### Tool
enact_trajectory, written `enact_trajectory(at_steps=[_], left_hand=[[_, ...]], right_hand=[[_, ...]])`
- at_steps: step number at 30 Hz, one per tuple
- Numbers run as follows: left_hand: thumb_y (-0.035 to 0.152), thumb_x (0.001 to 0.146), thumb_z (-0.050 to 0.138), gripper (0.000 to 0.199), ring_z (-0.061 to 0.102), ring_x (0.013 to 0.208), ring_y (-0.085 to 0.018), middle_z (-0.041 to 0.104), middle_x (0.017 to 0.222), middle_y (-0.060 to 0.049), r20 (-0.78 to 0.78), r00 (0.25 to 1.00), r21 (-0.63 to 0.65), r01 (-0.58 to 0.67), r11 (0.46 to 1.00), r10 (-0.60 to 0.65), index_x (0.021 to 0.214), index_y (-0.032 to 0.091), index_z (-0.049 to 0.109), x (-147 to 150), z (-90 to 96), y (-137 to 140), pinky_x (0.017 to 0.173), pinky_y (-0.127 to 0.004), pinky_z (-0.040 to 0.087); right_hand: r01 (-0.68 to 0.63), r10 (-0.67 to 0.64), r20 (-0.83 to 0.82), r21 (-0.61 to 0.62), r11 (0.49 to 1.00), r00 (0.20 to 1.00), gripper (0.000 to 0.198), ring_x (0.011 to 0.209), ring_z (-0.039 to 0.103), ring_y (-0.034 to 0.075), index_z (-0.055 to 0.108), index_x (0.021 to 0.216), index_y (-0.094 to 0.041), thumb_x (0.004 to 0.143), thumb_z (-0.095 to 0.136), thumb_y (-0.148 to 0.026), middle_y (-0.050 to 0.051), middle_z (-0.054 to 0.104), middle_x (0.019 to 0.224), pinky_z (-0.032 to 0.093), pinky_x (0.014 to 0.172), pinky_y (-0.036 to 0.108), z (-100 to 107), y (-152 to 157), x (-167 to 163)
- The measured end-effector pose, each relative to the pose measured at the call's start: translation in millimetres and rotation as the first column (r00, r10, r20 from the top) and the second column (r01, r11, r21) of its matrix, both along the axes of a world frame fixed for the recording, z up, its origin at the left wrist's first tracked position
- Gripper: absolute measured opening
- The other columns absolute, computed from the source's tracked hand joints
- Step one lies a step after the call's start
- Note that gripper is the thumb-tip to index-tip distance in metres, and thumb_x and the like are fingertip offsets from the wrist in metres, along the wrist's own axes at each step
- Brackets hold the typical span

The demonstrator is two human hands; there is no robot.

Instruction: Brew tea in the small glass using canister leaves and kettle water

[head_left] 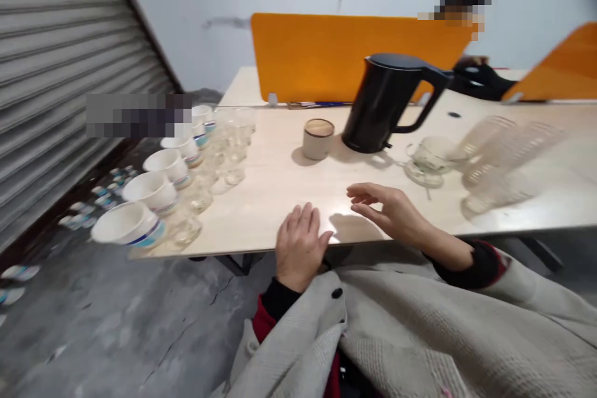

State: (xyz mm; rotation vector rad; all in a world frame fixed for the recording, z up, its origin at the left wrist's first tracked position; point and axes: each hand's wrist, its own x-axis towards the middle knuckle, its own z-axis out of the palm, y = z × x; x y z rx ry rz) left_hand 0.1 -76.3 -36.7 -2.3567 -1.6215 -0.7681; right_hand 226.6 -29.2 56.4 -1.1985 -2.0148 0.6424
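Observation:
My left hand (300, 241) lies flat on the front edge of the pale wooden table (261, 199), its fingers stretched out and holding nothing. Raised a little over the tabletop, my right hand (389, 208) is open, fingers loosely curved and apart from the thumb. Beyond both hands stands a small beige cup (318, 140) with a dark rim. Just behind and right of it is a black electric kettle (382, 102), handle to the right. A clear glass cup on a saucer (428, 158), with a thin handle or spoon sticking out, is nearest my right hand.
At the left edge stand white paper cups (152, 191) in a row beside several small clear glasses (200, 193). Tall clear glasses (504, 149) stand at the right. An orange divider (326, 56) crosses the back, with a person (485, 78) behind it. More cups (100, 191) lie on the floor.

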Motion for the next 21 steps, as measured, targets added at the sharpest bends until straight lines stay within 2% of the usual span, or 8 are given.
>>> enact_trajectory(at_steps=[2,4,8,10,11,13,16,21], left_hand=[[0.045,0.108,0.051,0.050,0.058,0.142,-0.036,0.064,0.155,-0.014,-0.012,1.000,-0.013,-0.006,1.000,0.005,0.147,0.017,0.063,-1,1.3,1,0.111,-0.051,0.050],[0.043,0.108,0.049,0.049,0.059,0.141,-0.037,0.064,0.154,-0.014,-0.038,0.999,-0.010,-0.010,1.000,0.010,0.146,0.017,0.064,-2,3.1,2,0.111,-0.051,0.050],[0.042,0.109,0.049,0.046,0.061,0.139,-0.036,0.065,0.153,-0.012,-0.078,0.997,0.001,-0.015,1.000,0.015,0.145,0.018,0.066,-4,5.4,3,0.108,-0.049,0.051],[0.042,0.109,0.049,0.046,0.061,0.139,-0.036,0.066,0.152,-0.011,-0.081,0.996,0.008,-0.020,1.000,0.021,0.144,0.018,0.066,-5,5.6,3,0.107,-0.049,0.051],[0.042,0.109,0.049,0.046,0.061,0.139,-0.036,0.067,0.152,-0.012,-0.085,0.996,0.014,-0.021,1.000,0.022,0.144,0.018,0.066,-5,5.5,4,0.107,-0.049,0.050],[0.041,0.109,0.048,0.046,0.061,0.139,-0.036,0.067,0.151,-0.013,-0.103,0.994,0.036,-0.020,0.999,0.024,0.143,0.016,0.066,-6,5.6,4,0.107,-0.049,0.050],[0.040,0.110,0.047,0.045,0.061,0.138,-0.034,0.068,0.150,-0.012,-0.122,0.992,0.052,-0.021,0.998,0.027,0.144,0.018,0.066,-6,6.8,4,0.107,-0.048,0.050],[0.039,0.109,0.048,0.044,0.061,0.138,-0.033,0.068,0.150,-0.011,-0.117,0.993,0.028,-0.024,0.999,0.027,0.147,0.021,0.063,-6,9.2,5,0.108,-0.047,0.049]], right_hand=[[0.165,-0.167,0.027,0.062,0.984,0.986,0.024,0.082,0.079,0.025,0.076,0.110,-0.029,0.094,0.070,-0.045,0.008,0.082,0.103,0.066,0.068,0.039,5,-30,45],[0.353,-0.366,0.043,0.181,0.918,0.930,0.019,0.080,0.079,0.025,0.077,0.107,-0.030,0.093,0.071,-0.042,0.007,0.082,0.099,0.063,0.063,0.036,12,-55,90],[0.624,-0.744,0.060,0.501,0.599,0.665,0.018,0.077,0.077,0.025,0.079,0.105,-0.025,0.092,0.071,-0.034,0.009,0.082,0.096,0.061,0.075,0.039,23,-82,172],[0.618,-0.819,0.126,0.595,0.514,0.560,0.024,0.087,0.076,0.029,0.080,0.110,-0.021,0.093,0.069,-0.033,0.013,0.082,0.102,0.059,0.081,0.042,21,-82,204],[0.594,-0.824,0.176,0.614,0.519,0.538,0.027,0.095,0.074,0.031,0.080,0.113,-0.019,0.093,0.068,-0.033,0.015,0.082,0.107,0.058,0.085,0.043,19,-79,216],[0.543,-0.796,0.281,0.607,0.580,0.536,0.030,0.107,0.070,0.033,0.081,0.117,-0.017,0.095,0.067,-0.032,0.017,0.081,0.116,0.055,0.093,0.044,11,-69,232],[0.511,-0.749,0.383,0.558,0.654,0.540,0.032,0.109,0.067,0.033,0.081,0.119,-0.016,0.098,0.060,-0.029,0.017,0.081,0.115,0.051,0.098,0.045,1,-53,240],[0.574,-0.768,0.403,0.510,0.640,0.498,0.030,0.097,0.066,0.030,0.083,0.110,-0.018,0.098,0.056,-0.023,0.016,0.082,0.102,0.048,0.089,0.042,-2,-39,243]])
